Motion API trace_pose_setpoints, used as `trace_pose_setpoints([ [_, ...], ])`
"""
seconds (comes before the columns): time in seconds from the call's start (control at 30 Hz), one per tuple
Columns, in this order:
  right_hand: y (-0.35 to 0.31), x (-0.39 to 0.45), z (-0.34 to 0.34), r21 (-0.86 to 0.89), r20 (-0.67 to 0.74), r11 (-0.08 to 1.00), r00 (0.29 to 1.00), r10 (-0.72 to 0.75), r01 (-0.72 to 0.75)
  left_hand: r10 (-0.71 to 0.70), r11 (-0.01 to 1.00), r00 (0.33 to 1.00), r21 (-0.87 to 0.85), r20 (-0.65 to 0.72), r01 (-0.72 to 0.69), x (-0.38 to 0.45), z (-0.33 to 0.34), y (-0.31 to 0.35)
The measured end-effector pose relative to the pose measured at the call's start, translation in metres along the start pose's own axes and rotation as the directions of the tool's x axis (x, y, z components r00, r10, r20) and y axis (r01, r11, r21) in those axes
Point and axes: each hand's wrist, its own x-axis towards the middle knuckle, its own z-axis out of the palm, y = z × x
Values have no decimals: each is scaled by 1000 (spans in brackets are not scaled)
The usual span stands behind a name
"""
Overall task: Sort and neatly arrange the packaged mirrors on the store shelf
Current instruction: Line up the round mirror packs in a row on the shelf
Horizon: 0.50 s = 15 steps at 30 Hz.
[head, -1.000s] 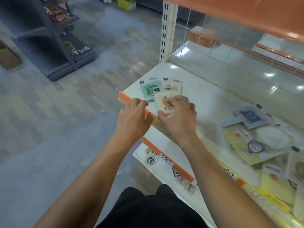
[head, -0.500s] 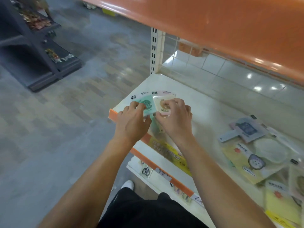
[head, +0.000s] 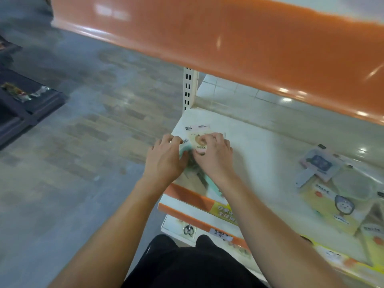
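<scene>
A small stack of packaged mirrors [head: 197, 140] lies at the left end of the white shelf [head: 259, 146], with a cream pack showing a round picture on top and a green pack under it. My left hand [head: 166, 161] presses on the stack's left edge and my right hand [head: 214, 156] pinches the cream pack from the right. Both hands touch the stack, fingers curled around its sides. More packaged mirrors [head: 336, 190], yellow and pink with handles, lie loosely piled on the shelf's right part.
An orange upper shelf [head: 228, 42] overhangs close above. A slotted cream upright [head: 188, 88] stands at the shelf's left back corner. The orange price rail [head: 187, 199] runs along the front edge, with a lower shelf holding scissors [head: 188, 229]. A dark display rack [head: 25, 104] stands at far left.
My view has tilted so the upper shelf fills more of the frame. Both hands have moved further back onto the shelf, pushing the cream pack onto the green one in the left-end stack.
</scene>
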Motion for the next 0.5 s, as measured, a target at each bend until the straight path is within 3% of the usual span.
trace_pose_setpoints([
  [0.3, 0, -10, 1, -11, -42, 998, 997, 61, -61, 112, 993, 992, -41, 59, -110, 10, 2, -6],
  [0.5, 9, -30, -12, 53, -122, 978, 971, 207, -202, 244, 967, 970, -80, 24, -241, 11, 0, 6],
])
